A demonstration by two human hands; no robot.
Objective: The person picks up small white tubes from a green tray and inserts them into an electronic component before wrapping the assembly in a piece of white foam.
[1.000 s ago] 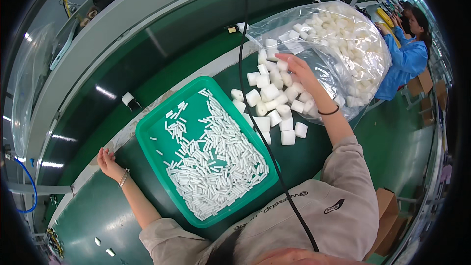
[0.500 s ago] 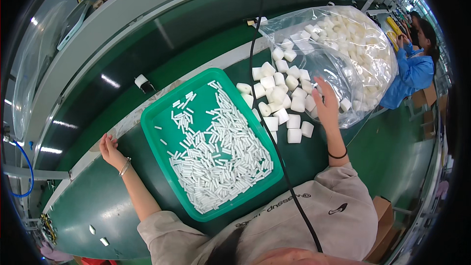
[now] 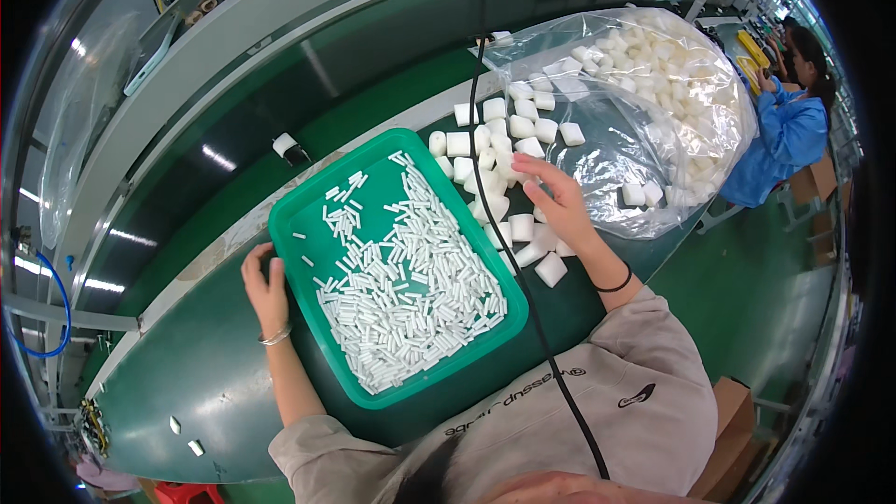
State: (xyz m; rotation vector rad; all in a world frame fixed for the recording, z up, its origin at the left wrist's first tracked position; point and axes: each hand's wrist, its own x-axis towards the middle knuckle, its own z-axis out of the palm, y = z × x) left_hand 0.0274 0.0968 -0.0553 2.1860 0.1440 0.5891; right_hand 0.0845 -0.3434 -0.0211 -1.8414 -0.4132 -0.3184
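Note:
A green tray (image 3: 499, 271) lies in front of me, holding many short thin white tubes (image 3: 411, 294). My left hand (image 3: 267, 293) is at the tray's left rim with thumb and fingers apart; whether it touches the rim I cannot tell. Right of the tray is a loose pile of chunky white barrel-shaped pieces (image 3: 494, 110). My right hand (image 3: 558, 198) is at the right side of this pile, fingers stretched out against the pieces and gripping none. A clear plastic bag (image 3: 597, 163), full of similar white pieces, lies open beyond that hand.
A black cable (image 3: 476, 47) hangs down across the view, over the tray's right side. Behind the tray runs a green conveyor belt (image 3: 373, 70) with a small white-and-black object (image 3: 288, 147) on it. A person in blue (image 3: 779, 140) sits at the right. Two small white pieces lie at left.
My right hand has swept left from the bag into the pile, shifting the pieces leftward. My left hand has moved right to the tray's rim.

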